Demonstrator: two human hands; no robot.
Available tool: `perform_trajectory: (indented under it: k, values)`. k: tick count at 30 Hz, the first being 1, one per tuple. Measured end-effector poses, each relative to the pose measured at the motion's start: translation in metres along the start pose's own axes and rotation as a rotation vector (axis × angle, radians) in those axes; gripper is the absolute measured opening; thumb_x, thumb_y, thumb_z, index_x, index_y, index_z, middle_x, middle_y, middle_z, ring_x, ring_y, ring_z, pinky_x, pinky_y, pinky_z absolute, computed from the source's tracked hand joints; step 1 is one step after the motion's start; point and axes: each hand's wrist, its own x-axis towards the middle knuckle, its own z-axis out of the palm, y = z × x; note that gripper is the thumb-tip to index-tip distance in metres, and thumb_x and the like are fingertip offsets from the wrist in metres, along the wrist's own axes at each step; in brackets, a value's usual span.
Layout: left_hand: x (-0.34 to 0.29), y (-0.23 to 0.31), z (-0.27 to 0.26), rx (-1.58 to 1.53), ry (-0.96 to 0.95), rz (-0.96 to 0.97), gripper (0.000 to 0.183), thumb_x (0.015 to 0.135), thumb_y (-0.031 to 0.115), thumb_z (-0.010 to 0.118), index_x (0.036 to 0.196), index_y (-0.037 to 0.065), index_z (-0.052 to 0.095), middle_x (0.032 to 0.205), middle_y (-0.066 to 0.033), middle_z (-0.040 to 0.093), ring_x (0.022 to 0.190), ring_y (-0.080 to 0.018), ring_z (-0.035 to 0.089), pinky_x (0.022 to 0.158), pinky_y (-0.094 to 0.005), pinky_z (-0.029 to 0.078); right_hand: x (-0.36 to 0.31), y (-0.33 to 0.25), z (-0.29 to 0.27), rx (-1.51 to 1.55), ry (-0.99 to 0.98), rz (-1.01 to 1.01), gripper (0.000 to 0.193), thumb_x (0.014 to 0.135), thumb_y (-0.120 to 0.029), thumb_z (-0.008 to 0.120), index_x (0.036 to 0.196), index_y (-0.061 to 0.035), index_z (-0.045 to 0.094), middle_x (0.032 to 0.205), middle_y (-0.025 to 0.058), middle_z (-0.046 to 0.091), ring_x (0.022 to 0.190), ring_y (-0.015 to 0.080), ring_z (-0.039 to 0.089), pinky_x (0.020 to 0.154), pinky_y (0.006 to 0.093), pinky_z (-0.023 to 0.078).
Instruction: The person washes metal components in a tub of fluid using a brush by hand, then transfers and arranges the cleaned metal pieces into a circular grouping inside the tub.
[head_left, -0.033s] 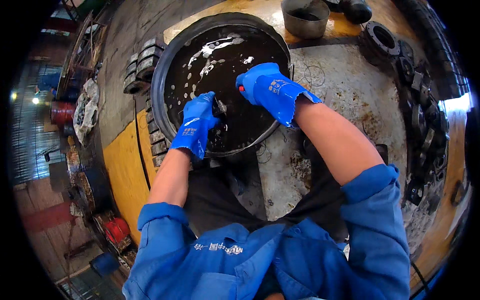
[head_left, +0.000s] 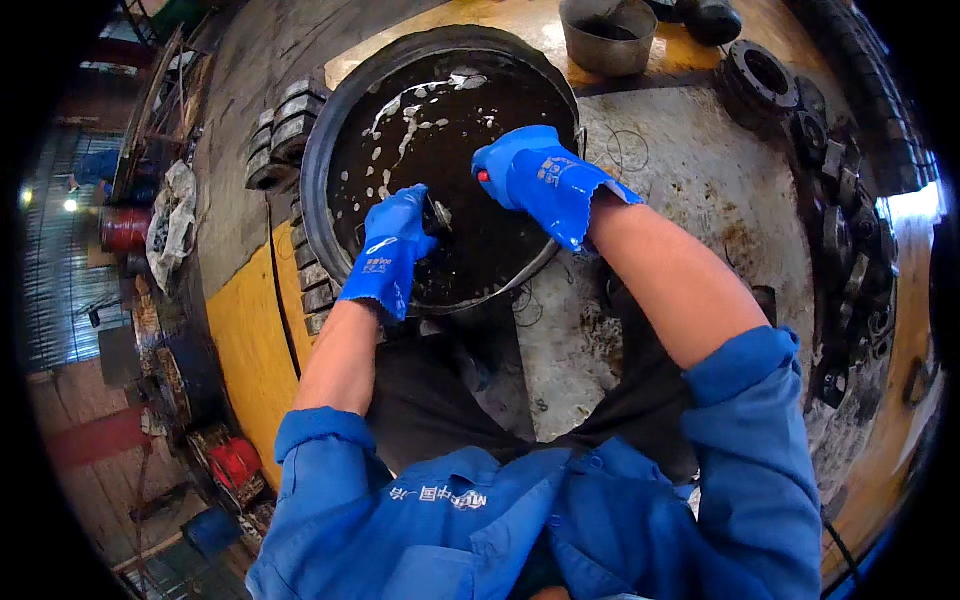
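Note:
A large round dark basin holds dark liquid with patches of pale foam on it. Over its near left part, my left hand, in a blue rubber glove, is closed on a small dark metal part; the glove hides much of it. My right hand, gloved the same way, is closed over the right side of the basin. A small red end shows at its fist; the rest of that thing is hidden, and I cannot tell its kind.
A metal pot stands beyond the basin at the right. Metal blocks sit along the basin's left side. A flanged ring and several dark metal parts line the right of the stained metal plate.
The foam on the liquid has shifted and thinned. The metal part in my left hand looks slightly turned. Both hands stay almost in place.

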Motion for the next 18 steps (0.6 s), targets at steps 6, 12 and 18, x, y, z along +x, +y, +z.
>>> perform_trajectory:
  k: [6, 12, 18]
  values:
    - [-0.012, 0.0, -0.014, -0.165, -0.013, -0.047, 0.094, 0.068, 0.035, 0.092, 0.149, 0.006, 0.055, 0.136, -0.0209, 0.068, 0.126, -0.0372, 0.066, 0.111, -0.0445, 0.052, 0.024, 0.017, 0.03, 0.2, 0.074, 0.055, 0.028, 0.092, -0.033, 0.065, 0.116, -0.0242, 0.078, 0.114, 0.0102, 0.077, 0.105, 0.0378, 0.072, 0.089, 0.0484, 0.058]
    - [-0.021, -0.007, -0.008, -0.365, 0.126, -0.136, 0.097, 0.072, 0.04, 0.093, 0.151, 0.003, 0.05, 0.137, -0.0244, 0.066, 0.127, -0.0382, 0.065, 0.109, -0.0448, 0.053, 0.061, 0.025, 0.053, 0.453, 0.076, 0.088, 0.029, 0.093, -0.035, 0.069, 0.113, -0.0175, 0.08, 0.105, 0.0129, 0.079, 0.098, 0.0328, 0.075, 0.089, 0.0435, 0.059]
    - [-0.028, -0.037, 0.006, -0.331, 0.265, -0.078, 0.099, 0.072, 0.043, 0.092, 0.15, 0.002, 0.049, 0.137, -0.0259, 0.065, 0.127, -0.0409, 0.064, 0.11, -0.0456, 0.052, 0.07, -0.017, 0.021, 0.963, 0.107, 0.081, 0.036, 0.091, -0.042, 0.068, 0.101, -0.0101, 0.081, 0.089, 0.0127, 0.077, 0.081, 0.0247, 0.069, 0.081, 0.0415, 0.055]
